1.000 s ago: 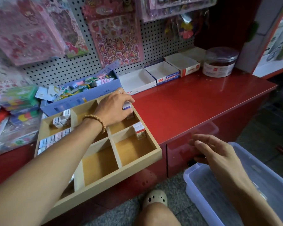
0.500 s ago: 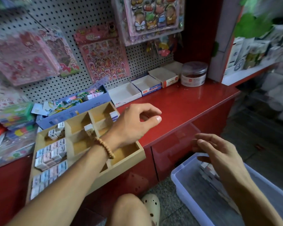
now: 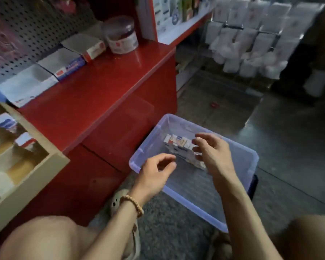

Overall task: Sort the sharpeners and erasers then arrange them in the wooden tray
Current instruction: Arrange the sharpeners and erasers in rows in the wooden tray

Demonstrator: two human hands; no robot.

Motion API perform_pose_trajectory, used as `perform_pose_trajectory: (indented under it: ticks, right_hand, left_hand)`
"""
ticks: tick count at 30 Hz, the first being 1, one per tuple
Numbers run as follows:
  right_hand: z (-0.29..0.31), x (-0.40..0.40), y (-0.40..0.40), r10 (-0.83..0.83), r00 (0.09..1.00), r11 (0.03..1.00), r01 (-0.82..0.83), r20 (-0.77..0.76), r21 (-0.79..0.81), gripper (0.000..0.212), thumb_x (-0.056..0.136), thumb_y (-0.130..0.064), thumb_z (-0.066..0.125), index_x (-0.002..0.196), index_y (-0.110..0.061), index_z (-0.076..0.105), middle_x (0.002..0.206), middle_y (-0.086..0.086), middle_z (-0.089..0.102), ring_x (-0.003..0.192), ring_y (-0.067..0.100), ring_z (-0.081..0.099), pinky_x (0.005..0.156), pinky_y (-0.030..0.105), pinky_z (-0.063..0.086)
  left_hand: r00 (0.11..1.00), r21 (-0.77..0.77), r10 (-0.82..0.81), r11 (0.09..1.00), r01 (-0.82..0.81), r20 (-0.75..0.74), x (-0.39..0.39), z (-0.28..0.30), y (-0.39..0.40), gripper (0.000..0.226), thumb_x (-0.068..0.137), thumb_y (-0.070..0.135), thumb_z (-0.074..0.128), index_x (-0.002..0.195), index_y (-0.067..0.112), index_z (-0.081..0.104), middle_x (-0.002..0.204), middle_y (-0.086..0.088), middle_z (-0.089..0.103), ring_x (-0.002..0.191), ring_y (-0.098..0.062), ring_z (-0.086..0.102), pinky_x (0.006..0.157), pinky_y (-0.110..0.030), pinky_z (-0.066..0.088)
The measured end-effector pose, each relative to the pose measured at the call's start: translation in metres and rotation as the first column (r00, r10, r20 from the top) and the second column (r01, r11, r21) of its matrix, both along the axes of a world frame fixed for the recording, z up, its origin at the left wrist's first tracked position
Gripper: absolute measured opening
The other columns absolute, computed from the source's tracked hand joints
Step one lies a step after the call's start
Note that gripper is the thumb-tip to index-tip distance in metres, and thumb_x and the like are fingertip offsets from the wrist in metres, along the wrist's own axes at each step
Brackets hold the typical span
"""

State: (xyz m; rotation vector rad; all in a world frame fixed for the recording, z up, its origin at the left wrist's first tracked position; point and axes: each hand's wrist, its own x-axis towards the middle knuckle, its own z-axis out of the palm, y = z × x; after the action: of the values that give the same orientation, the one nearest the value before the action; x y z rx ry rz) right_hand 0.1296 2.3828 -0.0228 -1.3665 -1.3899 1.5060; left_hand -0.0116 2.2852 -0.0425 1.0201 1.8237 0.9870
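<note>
**Hands over the bin, boxes not yet gripped**

While both hands hang inside the clear plastic bin [image 3: 251,162] on the floor, the cluster of small boxes [image 3: 178,145] lies toward the bin's far side, its long axis running from about ten o'clock to four o'clock. Blur hides whether they are erasers or sharpeners. The right hand [image 3: 212,154] is nearer, at the cluster's three o'clock edge, fingers loosely spread and holding nothing that shows; whether the fingertips touch the boxes I cannot tell. The left hand [image 3: 156,171], at the cluster's seven o'clock, is empty too, thumb and fingers curved with a gap between them. The bin's near half looks bare, giving room to lift straight up. At nine o'clock the wooden tray [image 3: 36,177] overhangs the red bench [image 3: 94,94], two boxes visible in its compartments; the carry probably runs up and left, past the bench edge.
</note>
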Motion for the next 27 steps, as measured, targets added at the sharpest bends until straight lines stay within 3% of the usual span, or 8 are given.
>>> perform_pose_trajectory:
  ticks: [2, 7, 10, 13, 16, 18, 22, 27]
  right_hand:
    - [-0.039, 0.008, 0.005, -0.052, 0.997, 0.996, 0.056, 0.058, -0.066, 0.013, 0.089, -0.019, 0.061, 0.087, -0.027, 0.071, 0.093, 0.001, 0.075, 0.091, 0.021, 0.070, 0.088, 0.049, 0.057]
    - [-0.136, 0.016, 0.016, -0.129, 0.977, 0.944, 0.173, 0.168, -0.281, 0.014, 0.079, -0.033, 0.059, 0.082, -0.025, 0.071, 0.087, -0.002, 0.073, 0.087, 0.020, 0.068, 0.089, 0.049, 0.054]
    - [-0.190, 0.010, 0.030, -0.209, 0.958, 0.892, 0.269, 0.196, -0.364, 0.025, 0.072, -0.038, 0.058, 0.084, -0.019, 0.069, 0.079, -0.004, 0.066, 0.077, 0.017, 0.061, 0.079, 0.045, 0.052]
    - [-0.223, -0.002, 0.048, -0.243, 0.937, 0.882, 0.321, 0.251, -0.345, 0.017, 0.083, -0.030, 0.064, 0.089, -0.014, 0.061, 0.073, -0.005, 0.052, 0.064, 0.009, 0.046, 0.066, 0.031, 0.038]
    - [-0.251, -0.014, 0.070, -0.307, 0.924, 0.859, 0.372, 0.228, -0.353, 0.026, 0.089, -0.023, 0.071, 0.102, -0.004, 0.059, 0.079, -0.005, 0.058, 0.066, 0.002, 0.051, 0.057, 0.013, 0.040]
    - [-0.261, -0.024, 0.082, -0.310, 0.924, 0.832, 0.378, 0.226, -0.405, 0.035, 0.087, -0.032, 0.076, 0.103, -0.010, 0.055, 0.082, -0.009, 0.060, 0.071, -0.001, 0.056, 0.058, 0.004, 0.041]
    - [-0.291, -0.036, 0.098, -0.287, 0.922, 0.809, 0.379, 0.260, -0.449, 0.094, 0.045, -0.082, 0.077, 0.108, -0.013, 0.067, 0.102, 0.003, 0.074, 0.093, 0.021, 0.071, 0.086, 0.037, 0.059]
    - [-0.302, -0.031, 0.102, -0.359, 0.911, 0.742, 0.410, 0.202, -0.530, 0.113, 0.035, -0.080, 0.075, 0.123, -0.011, 0.064, 0.118, 0.006, 0.071, 0.106, 0.021, 0.067, 0.098, 0.042, 0.053]
  left_hand:
    - [1.000, -0.083, -0.012, 0.996, 0.012, 0.003, 0.009, -0.038, 0.008, 0.016, 0.093, 0.018, 0.065, 0.100, 0.031, 0.068, 0.094, 0.010, 0.070, 0.095, -0.011, 0.067, 0.090, -0.039, 0.056]
    - [0.982, -0.242, -0.165, 0.960, 0.139, -0.091, 0.016, -0.109, 0.032, 0.023, 0.095, 0.020, 0.061, 0.117, 0.014, 0.066, 0.103, 0.006, 0.067, 0.091, -0.001, 0.060, 0.075, 0.000, 0.042]
    - [0.949, -0.298, -0.270, 0.931, 0.213, -0.165, 0.012, -0.137, 0.046, 0.025, 0.096, 0.024, 0.060, 0.120, 0.017, 0.064, 0.111, 0.003, 0.066, 0.098, -0.008, 0.061, 0.084, -0.013, 0.047]
    - [0.901, -0.301, -0.363, 0.909, 0.287, -0.237, 0.007, -0.154, 0.055, 0.024, 0.095, 0.026, 0.060, 0.118, 0.021, 0.065, 0.109, 0.005, 0.066, 0.097, -0.009, 0.062, 0.088, -0.030, 0.051]
    - [0.886, -0.281, -0.380, 0.910, 0.306, -0.265, 0.006, -0.160, 0.058, 0.022, 0.093, 0.025, 0.062, 0.114, 0.021, 0.067, 0.103, 0.007, 0.066, 0.090, -0.007, 0.064, 0.084, -0.030, 0.052]
    - [0.887, -0.282, -0.372, 0.913, 0.296, -0.275, 0.007, -0.161, 0.058, 0.021, 0.092, 0.026, 0.062, 0.112, 0.022, 0.067, 0.101, 0.010, 0.066, 0.088, -0.005, 0.063, 0.081, -0.028, 0.052]
    - [0.927, -0.285, -0.277, 0.937, 0.202, -0.253, 0.009, -0.160, 0.062, 0.019, 0.091, 0.024, 0.064, 0.110, 0.022, 0.068, 0.093, 0.013, 0.067, 0.085, -0.001, 0.062, 0.075, -0.020, 0.050]
    - [0.932, -0.309, -0.244, 0.938, 0.156, -0.268, 0.010, -0.162, 0.062, 0.018, 0.091, 0.027, 0.064, 0.109, 0.025, 0.068, 0.091, 0.014, 0.066, 0.086, -0.004, 0.063, 0.077, -0.030, 0.054]
